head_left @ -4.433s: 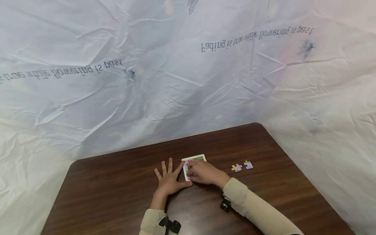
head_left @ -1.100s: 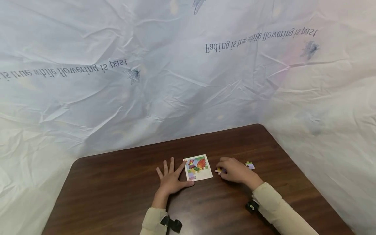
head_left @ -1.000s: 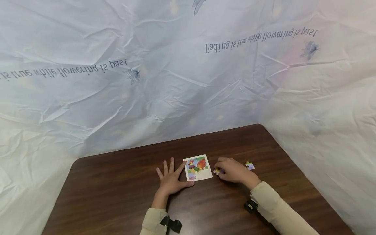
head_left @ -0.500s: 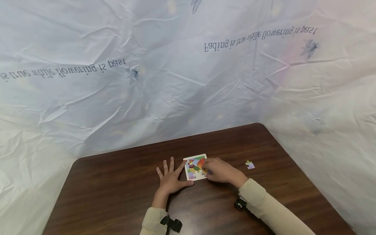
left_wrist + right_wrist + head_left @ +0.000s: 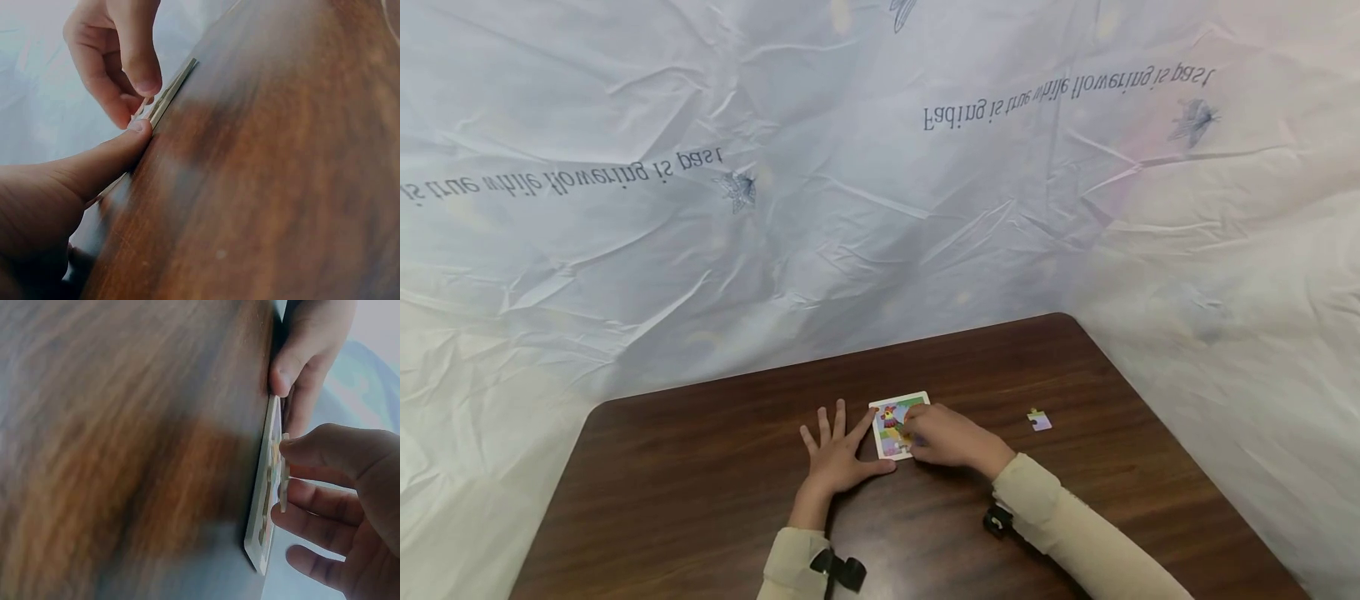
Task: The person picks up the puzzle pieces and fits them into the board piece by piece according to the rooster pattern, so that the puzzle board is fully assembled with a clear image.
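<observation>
Puzzle board (image 5: 896, 427): square, white-bordered, rooster picture, flat on the brown wooden table (image 5: 700, 483), braced at its left edge by the left hand (image 5: 835, 457), fingers spread flat, thumb against its near corner. Right hand (image 5: 946, 437): over the board, fingertips (image 5: 294, 449) pinching a puzzle piece (image 5: 284, 472) just above it. Loose puzzle piece (image 5: 1038, 419): on the table, well right of the board.

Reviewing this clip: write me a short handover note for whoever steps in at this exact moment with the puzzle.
Left hand: flat on the table, fingers spread, thumb and forefinger braced against the puzzle board's left edge.
Right hand: over the board, pinching a puzzle piece just above its surface.
Done: most of the picture looks filled in, though the hand hides part of it.
Left: seat the held piece, then fetch the loose piece lying on the table to the right and fit it.
</observation>
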The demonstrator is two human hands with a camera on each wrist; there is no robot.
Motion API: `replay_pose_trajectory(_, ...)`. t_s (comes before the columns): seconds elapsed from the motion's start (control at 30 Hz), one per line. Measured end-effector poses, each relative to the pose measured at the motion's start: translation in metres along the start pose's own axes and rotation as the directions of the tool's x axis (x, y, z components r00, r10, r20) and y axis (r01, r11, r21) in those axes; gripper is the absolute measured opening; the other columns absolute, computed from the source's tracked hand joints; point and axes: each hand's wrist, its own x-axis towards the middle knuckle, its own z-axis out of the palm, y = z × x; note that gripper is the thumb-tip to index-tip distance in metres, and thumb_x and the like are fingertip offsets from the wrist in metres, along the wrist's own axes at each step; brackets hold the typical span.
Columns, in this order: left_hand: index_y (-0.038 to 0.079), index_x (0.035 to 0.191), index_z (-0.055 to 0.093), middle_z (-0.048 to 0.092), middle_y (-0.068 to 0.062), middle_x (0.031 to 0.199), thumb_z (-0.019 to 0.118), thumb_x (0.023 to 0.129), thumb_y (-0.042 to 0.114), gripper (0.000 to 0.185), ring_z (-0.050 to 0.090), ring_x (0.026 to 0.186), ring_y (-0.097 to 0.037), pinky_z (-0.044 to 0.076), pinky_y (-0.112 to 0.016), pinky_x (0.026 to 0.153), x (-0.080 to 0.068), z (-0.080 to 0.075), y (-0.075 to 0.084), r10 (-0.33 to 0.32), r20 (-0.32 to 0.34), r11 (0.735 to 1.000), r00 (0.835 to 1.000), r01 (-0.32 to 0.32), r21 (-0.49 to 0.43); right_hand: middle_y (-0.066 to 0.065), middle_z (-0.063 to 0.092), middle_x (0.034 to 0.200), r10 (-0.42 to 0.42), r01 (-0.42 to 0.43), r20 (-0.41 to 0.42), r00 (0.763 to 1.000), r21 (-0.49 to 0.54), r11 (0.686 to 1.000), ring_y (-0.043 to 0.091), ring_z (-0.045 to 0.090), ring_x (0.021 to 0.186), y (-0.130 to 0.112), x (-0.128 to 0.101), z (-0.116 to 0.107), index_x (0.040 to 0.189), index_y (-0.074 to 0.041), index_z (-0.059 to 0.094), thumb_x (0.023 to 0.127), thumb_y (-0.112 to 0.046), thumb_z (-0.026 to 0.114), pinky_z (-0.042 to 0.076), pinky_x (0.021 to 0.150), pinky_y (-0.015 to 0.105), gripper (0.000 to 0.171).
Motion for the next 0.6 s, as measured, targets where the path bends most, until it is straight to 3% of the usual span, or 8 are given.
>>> replay_pose_trajectory(0.23,0.027,0.168,0.035,0.000,-0.024,0.175,0.080,0.083,0.067,0.104,-0.015,0.157,-0.053,-0.018,-0.079,0.113,-0.001,0.000,0.002,-0.004,0.002,1.000,1.000,0.004,-0.004,-0.001,0.072,0.101,0.013,-0.013,0.000,1.000,-0.069,0.998,0.011,0.064,0.090,-0.003,0.004,0.005,0.104,-0.014,0.084,0.097,-0.018,0.078,0.051,0.081,0.040,0.011)
replay_pose_trajectory(0.37,0.027,0.167,0.035,0.000,-0.025,0.175,0.081,0.083,0.067,0.104,-0.015,0.157,-0.054,-0.018,-0.079,0.113,-0.001,0.001,0.001,-0.006,0.003,1.000,1.000,0.006,-0.004,0.000,0.072,0.103,0.021,-0.021,0.004,1.000,-0.080,0.997,0.013,0.066,0.093,-0.004,0.005,0.008,0.106,-0.014,0.085,0.098,-0.020,0.078,0.054,0.083,0.042,0.012)
replay_pose_trajectory(0.6,0.028,0.168,0.034,0.000,-0.024,0.175,0.080,0.083,0.069,0.104,-0.015,0.157,-0.053,-0.018,-0.079,0.113,0.000,0.000,0.000,-0.006,0.001,1.000,1.000,0.006,0.002,0.001,0.072,0.092,0.011,-0.013,-0.036,0.999,-0.058,0.998,0.013,0.065,0.085,-0.006,0.006,0.011,0.099,-0.009,0.084,0.095,-0.012,0.080,0.058,0.075,0.034,0.006)
